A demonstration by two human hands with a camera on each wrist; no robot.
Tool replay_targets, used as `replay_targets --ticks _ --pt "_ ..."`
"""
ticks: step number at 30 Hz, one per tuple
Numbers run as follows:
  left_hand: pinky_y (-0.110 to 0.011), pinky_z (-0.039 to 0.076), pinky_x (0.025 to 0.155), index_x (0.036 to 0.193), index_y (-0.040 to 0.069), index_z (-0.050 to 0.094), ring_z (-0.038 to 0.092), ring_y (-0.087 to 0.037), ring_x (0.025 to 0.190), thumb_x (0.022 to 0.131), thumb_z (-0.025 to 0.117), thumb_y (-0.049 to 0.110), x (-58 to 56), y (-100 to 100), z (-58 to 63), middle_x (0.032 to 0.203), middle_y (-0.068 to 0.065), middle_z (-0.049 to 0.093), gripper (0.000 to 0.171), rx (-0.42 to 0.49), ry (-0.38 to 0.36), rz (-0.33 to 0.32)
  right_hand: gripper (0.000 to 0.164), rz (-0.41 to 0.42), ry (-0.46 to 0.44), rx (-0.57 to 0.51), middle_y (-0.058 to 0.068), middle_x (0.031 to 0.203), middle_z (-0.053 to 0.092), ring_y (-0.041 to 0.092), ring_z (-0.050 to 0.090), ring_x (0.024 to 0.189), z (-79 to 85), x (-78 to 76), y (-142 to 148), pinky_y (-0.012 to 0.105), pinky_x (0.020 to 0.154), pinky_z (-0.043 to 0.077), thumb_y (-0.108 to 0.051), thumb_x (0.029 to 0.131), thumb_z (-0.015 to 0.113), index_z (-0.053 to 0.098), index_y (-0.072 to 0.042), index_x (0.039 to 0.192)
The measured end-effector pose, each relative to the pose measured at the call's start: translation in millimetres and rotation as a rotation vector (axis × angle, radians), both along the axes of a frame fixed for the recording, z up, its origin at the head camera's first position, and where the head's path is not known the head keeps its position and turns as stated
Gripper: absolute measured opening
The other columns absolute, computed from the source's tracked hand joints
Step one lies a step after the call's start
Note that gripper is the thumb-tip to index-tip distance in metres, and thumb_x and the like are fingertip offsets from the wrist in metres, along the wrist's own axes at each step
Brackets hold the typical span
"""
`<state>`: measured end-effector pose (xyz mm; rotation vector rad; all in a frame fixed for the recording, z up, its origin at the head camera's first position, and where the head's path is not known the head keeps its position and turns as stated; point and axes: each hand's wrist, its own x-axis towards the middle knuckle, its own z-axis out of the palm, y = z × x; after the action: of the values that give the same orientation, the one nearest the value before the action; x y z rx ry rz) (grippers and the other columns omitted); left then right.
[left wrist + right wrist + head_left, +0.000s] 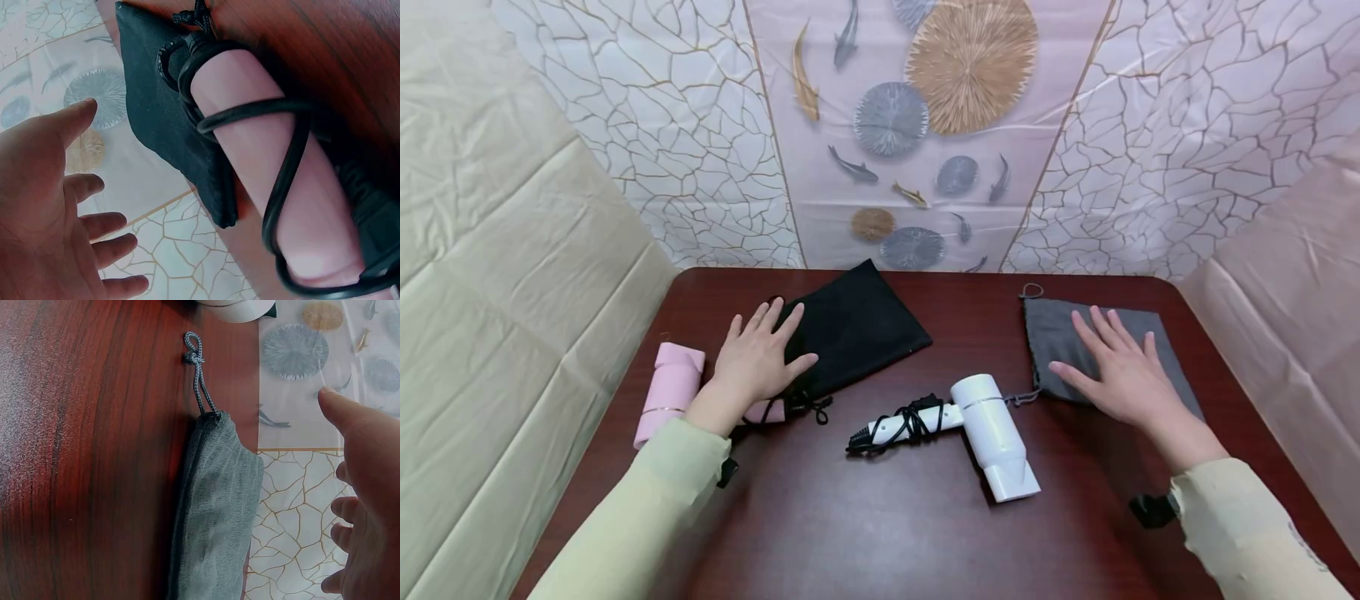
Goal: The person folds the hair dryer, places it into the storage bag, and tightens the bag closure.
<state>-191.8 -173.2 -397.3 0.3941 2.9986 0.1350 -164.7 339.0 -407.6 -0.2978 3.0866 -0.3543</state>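
Note:
Fingers spread, my left hand [756, 358] hovers over the pink hair dryer [672, 388] and the near edge of a black drawstring bag [857, 329]. In the left wrist view, a black cord wraps the dryer's pink handle [275, 175], apart from the hand. My right hand [1123, 375], also spread and holding nothing, is above a grey drawstring bag [1060, 333]; the right wrist view shows a gap between them. Between the hands lies a white hair dryer [996, 437], its black cord [913, 422] wound round the handle.
The dark red-brown table [880, 533] has rounded far corners. Behind it hangs a patterned cloth [895, 192], with a pale cloth [512, 275] at the left and another [1292, 275] at the right. The grey bag's cord reaches close to the white dryer.

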Motion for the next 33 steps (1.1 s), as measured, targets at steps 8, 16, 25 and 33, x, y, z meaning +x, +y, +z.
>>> replay_targets --ticks 8,16,25,33 --pt "-0.067 0.014 0.128 0.173 0.019 0.019 0.015 -0.040 0.164 0.107 0.054 0.059 -2.5 -6.6 3.8 0.177 -0.021 0.016 0.085 -0.074 0.010 -0.045 0.098 0.012 -0.009 -0.008 0.029 0.175 0.009 0.049 0.002 0.162 1.0 -0.5 -5.9 0.081 0.119 -0.006 -0.060 0.102 0.063 0.018 -0.007 0.171" --pt "-0.068 0.016 0.128 0.172 0.017 0.023 0.020 -0.041 0.162 0.106 0.057 0.057 0.7 -21.9 9.3 0.176 -0.021 0.019 0.084 -0.120 0.010 -0.071 0.097 0.045 -0.007 -0.022 0.027 0.175 0.012 0.048 0.006 0.163 3.1 -2.3 -11.2 0.080 0.120 -0.005 -0.061 0.102 0.063 0.019 -0.010 0.171" --pt "-0.068 0.015 0.128 0.171 0.014 0.028 0.022 -0.044 0.161 0.106 0.060 0.054 7.2 -43.6 17.1 0.175 -0.023 0.021 0.083 -0.147 -0.002 -0.092 0.096 0.066 -0.014 -0.020 0.026 0.176 0.013 0.047 0.007 0.163 5.5 -4.7 -18.3 0.079 0.121 -0.003 -0.063 0.102 0.061 0.019 -0.011 0.172" --pt "-0.069 0.018 0.126 0.169 0.012 0.032 0.025 -0.046 0.159 0.105 0.063 0.051 14.6 -64.8 19.9 0.173 -0.025 0.025 0.081 -0.141 -0.002 -0.117 0.095 0.091 -0.027 -0.010 0.028 0.174 0.018 0.050 0.012 0.161 6.4 -6.5 -22.1 0.077 0.122 -0.003 -0.062 0.103 0.062 0.022 -0.008 0.171"
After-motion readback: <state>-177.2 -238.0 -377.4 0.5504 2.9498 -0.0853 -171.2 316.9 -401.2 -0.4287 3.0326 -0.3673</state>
